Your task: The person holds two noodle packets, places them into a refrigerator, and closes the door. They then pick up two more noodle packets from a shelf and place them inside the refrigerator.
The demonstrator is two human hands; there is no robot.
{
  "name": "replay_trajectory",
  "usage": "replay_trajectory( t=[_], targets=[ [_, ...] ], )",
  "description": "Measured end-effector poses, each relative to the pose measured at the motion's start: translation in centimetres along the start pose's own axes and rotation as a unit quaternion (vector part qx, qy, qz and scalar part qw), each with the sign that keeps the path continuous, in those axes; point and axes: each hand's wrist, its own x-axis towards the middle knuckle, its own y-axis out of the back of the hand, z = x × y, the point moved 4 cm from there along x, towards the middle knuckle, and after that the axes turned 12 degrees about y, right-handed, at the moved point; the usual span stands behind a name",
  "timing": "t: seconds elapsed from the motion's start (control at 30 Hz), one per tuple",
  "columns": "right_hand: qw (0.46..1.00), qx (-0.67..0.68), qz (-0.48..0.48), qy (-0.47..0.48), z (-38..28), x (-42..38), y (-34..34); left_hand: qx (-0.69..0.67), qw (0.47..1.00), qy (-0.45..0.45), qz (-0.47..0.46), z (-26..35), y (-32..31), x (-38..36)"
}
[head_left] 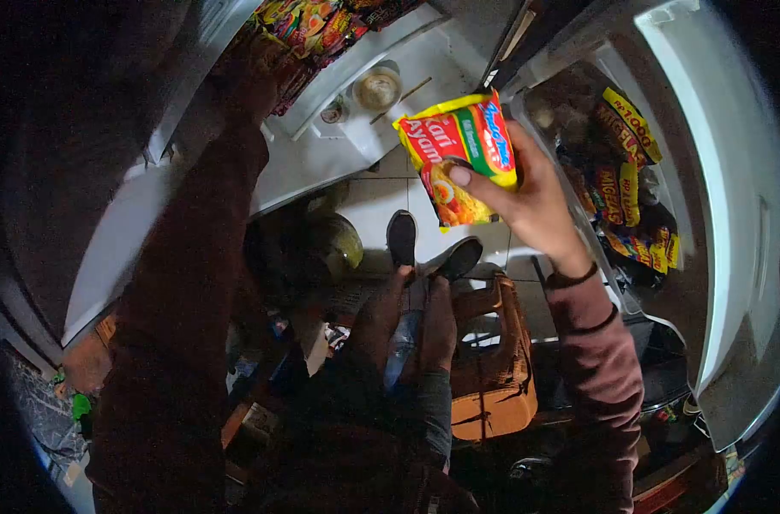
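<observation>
A yellow and red instant noodle packet point(459, 158), printed "Kari Ayam", is held in my right hand point(527, 193). My thumb presses across its front and the other fingers are behind it. The packet is tilted, above the tiled floor. My left arm reaches to the upper left, where my left hand point(257, 73) lies in deep shadow beside a pile of colourful packets point(317, 30). The fingers of that hand are lost in the dark.
At the right, yellow-labelled "Migelas" packets point(626, 193) lie inside a white-walled compartment point(737, 171). A round container point(378, 88) and a thin stick point(413, 100) rest on a white ledge point(321, 158). An orange-brown bag point(493, 411) stands near my feet.
</observation>
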Motion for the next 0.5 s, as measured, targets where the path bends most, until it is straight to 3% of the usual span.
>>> replay_trajectory(
  t=[0.2, 0.33, 0.4, 0.5],
  targets=[
    [0.994, -0.05, -0.1, -0.008, -0.2, 2.4, 0.5, 0.017, 0.986, -0.089, 0.139, 4.7, 2.8, -2.8],
    [0.99, -0.053, -0.127, -0.007, 0.6, 1.9, 0.1, -0.075, 0.967, -0.121, 0.211, 5.4, -0.8, -5.0],
    [0.987, -0.021, -0.152, -0.056, 1.1, 1.5, -0.1, -0.235, 0.966, -0.068, 0.088, 7.9, -1.3, -7.7],
    [0.992, -0.013, -0.124, -0.03, 1.9, 1.3, 0.1, -0.337, 0.913, -0.215, -0.085, 14.8, 3.1, -11.7]
  ],
)
